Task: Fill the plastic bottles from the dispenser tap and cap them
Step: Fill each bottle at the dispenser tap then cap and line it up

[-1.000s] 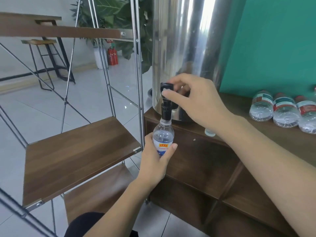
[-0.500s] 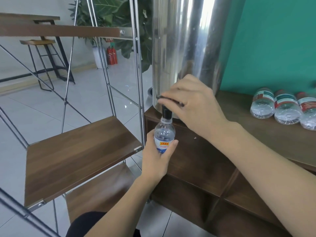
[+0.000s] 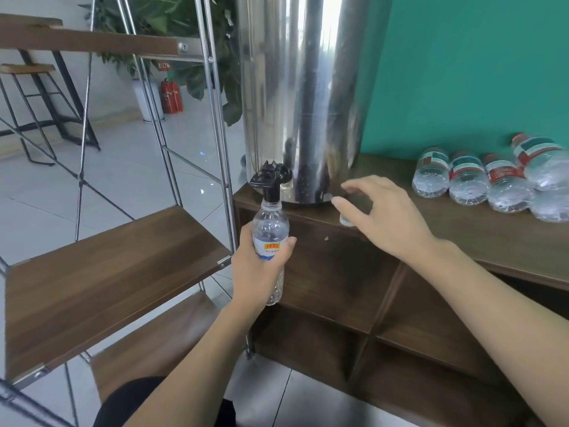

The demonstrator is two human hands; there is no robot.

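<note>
Right now the left hand (image 3: pixel 261 266) grips the bottle (image 3: pixel 270 238) upright, its neck directly under the tap (image 3: pixel 271 180) of the steel dispenser (image 3: pixel 295 97). The right hand (image 3: pixel 385 217), fingers loosely spread and holding nothing, hovers over a small pale cap (image 3: pixel 345 219) lying just right of the dispenser's base. A clean capping likely needs a pinch by thumb and forefinger, with the bottle kept level so nothing spills. That cap lies close to the cabinet's (image 3: pixel 462 241) front edge, so a nudge could knock it off. Further right of the dispenser lie more bottles (image 3: pixel 480 180), well apart.
</note>
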